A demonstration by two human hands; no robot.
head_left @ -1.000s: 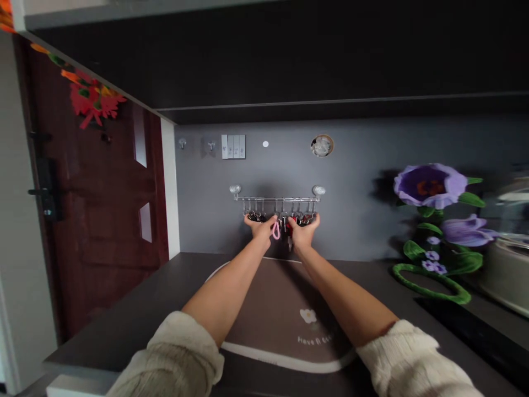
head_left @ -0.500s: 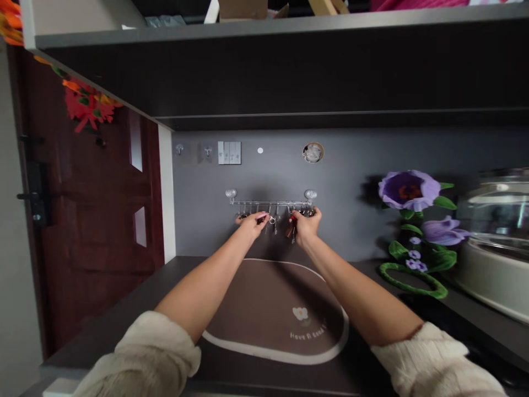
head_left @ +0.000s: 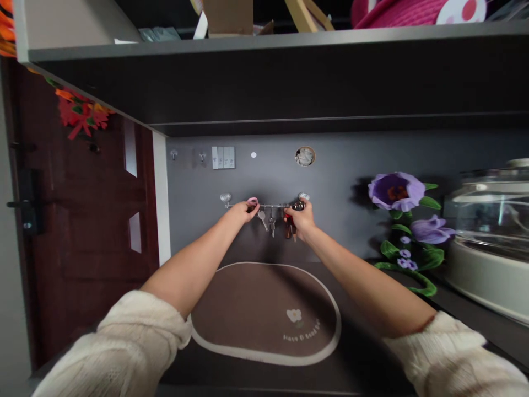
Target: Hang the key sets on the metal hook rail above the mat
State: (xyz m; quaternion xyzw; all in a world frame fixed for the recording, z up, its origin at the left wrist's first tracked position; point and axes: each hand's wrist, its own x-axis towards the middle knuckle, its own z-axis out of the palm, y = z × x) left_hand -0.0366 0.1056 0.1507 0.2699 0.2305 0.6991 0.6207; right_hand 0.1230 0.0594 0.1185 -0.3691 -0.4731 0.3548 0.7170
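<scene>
A thin clear hook rail (head_left: 265, 206) is fixed to the grey back wall by round mounts at its ends. My left hand (head_left: 244, 212) is closed on a pink key loop (head_left: 253, 202) at the rail's left part, level with the bar. A silver key (head_left: 263, 220) hangs just beside its fingers. My right hand (head_left: 304, 218) is closed around a bunch of keys (head_left: 290, 225) with red and brown parts, at the rail's right end. Between my hands another small set of keys (head_left: 272, 225) hangs from the rail. My fingers partly cover both held bunches.
Below lies a brown mat (head_left: 264, 309) with a pale rim on the dark counter. Purple fabric flowers (head_left: 397, 190) and a clear-lidded appliance (head_left: 487, 242) stand at the right. A dark shelf (head_left: 264, 82) overhangs the hands. To the left is a red-brown door (head_left: 82, 231).
My left hand has risen and turned, bringing the pink loop up to the bar. My right hand stays at the rail's right end with its keys. The view has shifted slightly.
</scene>
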